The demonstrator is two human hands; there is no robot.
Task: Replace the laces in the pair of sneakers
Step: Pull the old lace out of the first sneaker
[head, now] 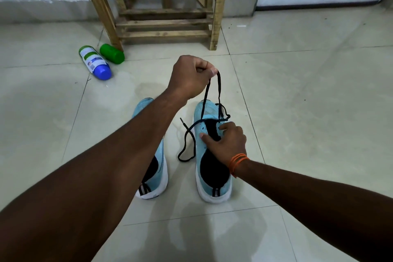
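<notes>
Two sneakers point(212, 155) stand side by side. Left hand point(191, 76) pinches the black lace point(219, 89) at 12 o'clock, lifting a loop, probably to draw it through the eyelets. Right hand point(227, 142) lies spread on the right shoe, steadying it.

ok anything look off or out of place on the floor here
Two containers lie tipped over by the wooden rack: a blue-capped bottle and a green container. A faint wet-looking patch marks the tiles near the sneakers; I can't confirm a spill.

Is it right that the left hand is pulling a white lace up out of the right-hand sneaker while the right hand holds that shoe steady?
Not quite: the head view shows the lace is black. The left hand pulls it up; the right hand steadies the right-hand sneaker.
</notes>
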